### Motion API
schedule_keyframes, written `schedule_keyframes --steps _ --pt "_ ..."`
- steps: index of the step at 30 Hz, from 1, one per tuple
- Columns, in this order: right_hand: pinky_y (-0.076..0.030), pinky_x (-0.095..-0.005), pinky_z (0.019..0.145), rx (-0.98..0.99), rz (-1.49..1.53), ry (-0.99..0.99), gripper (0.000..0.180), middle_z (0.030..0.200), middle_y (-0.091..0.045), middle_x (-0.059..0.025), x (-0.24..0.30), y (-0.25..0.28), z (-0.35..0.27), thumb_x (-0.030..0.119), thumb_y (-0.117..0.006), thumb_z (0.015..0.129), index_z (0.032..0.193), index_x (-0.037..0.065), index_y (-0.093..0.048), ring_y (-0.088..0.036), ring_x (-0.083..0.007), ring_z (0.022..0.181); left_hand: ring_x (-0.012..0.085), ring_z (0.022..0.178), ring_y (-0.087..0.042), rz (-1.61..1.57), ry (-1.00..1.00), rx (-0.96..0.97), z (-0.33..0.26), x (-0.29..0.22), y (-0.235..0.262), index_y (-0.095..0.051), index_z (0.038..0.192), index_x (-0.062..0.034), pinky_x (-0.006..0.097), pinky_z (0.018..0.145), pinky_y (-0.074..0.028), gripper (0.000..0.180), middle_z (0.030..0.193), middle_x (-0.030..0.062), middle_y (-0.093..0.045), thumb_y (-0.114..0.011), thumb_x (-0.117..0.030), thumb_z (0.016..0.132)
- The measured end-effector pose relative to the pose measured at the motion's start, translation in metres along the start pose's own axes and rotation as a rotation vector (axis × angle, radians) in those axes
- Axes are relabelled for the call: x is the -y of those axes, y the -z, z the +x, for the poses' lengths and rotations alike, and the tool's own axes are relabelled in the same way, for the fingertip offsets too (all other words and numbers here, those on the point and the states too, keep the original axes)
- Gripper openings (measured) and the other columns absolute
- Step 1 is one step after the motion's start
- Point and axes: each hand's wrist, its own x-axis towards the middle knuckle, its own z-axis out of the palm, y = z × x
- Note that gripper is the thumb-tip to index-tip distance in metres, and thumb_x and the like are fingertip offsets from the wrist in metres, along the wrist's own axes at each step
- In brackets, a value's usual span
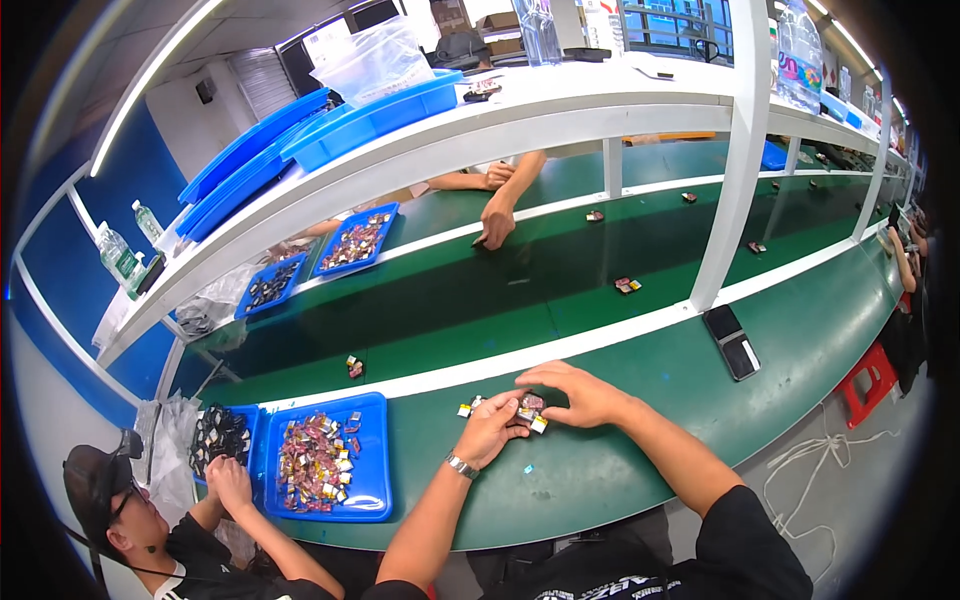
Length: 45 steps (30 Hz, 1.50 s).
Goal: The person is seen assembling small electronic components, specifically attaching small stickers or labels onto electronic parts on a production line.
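Green bench [620, 470] across the near side, with a dark belt [450, 300] running beyond a white strip. To the left, a blue tray [372, 480] full of small foil-wrapped parts; next to it, further left, a second tray of dark parts [220, 432] under the hand [230, 478] of a neighbouring person. On the belt: one small part [354, 367] near the left, another [627, 285] toward the right, more far off. Black phone [733, 340] lying right of the white post [728, 170]. Across the belt, another person's hand [497, 222] reaching down onto it, two more blue trays [357, 240] far left. Nothing between the camera and the near hands.

Left hand [490, 428] curled, fingertips pinched on the small dark part [531, 408] at mid-bench. Right hand [580, 392] arched over the same part, fingers bent and loosely closed on its far edge. A yellow-tipped piece [467, 407] just left of the left hand, a tiny speck [528, 468] nearer the body
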Motion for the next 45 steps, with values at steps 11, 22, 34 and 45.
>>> schedule_keyframes --steps 11,22,34,45 --pt "-0.048 -0.0373 0.086 -0.325 -0.514 0.171 0.016 0.111 -0.058 -0.0056 -0.012 -0.029 0.002 0.009 -0.07 0.076 0.09 0.009 -0.063 -0.056 -0.026 0.104 0.0244 0.108 -0.064 0.037 -0.137 -0.139 0.002 0.007 -0.014 -0.037 0.14 0.0005 0.037 0.095 -0.055 0.041 0.122 0.0164 -0.061 -0.045 -0.006 0.101" --pt "-0.045 -0.0405 0.095 -0.196 -0.336 0.131 0.013 0.119 -0.054 -0.0091 -0.018 -0.022 0.001 0.01 -0.071 0.077 0.086 0.009 -0.062 -0.05 -0.0298 0.115 0.0198 0.108 -0.063 0.155 -0.112 -0.146 0.001 0.005 -0.018 -0.043 0.134 -0.0003 0.034 0.097 -0.054 0.034 0.12 0.0148 -0.061 -0.041 0.003 0.099" --pt "-0.045 -0.0381 0.097 -0.211 -0.129 -0.059 0.007 0.122 -0.057 -0.0069 -0.014 -0.025 -0.003 0.012 -0.068 0.081 0.086 0.008 -0.068 -0.05 -0.0268 0.118 0.0238 0.114 -0.06 0.079 -0.133 -0.023 0.002 0.005 -0.011 -0.042 0.132 -0.0001 0.04 0.1 -0.052 0.038 0.123 0.0166 -0.058 -0.052 0.003 0.095" --pt "-0.045 -0.0368 0.098 -0.222 -0.065 -0.031 0.012 0.118 -0.06 -0.0053 -0.017 -0.027 -0.009 0.012 -0.074 0.079 0.09 0.009 -0.071 -0.052 -0.0255 0.117 0.022 0.11 -0.062 0.077 -0.145 -0.011 0.002 0.005 -0.01 -0.043 0.132 -0.0024 0.04 0.098 -0.053 0.035 0.119 0.0143 -0.06 -0.05 -0.001 0.098"
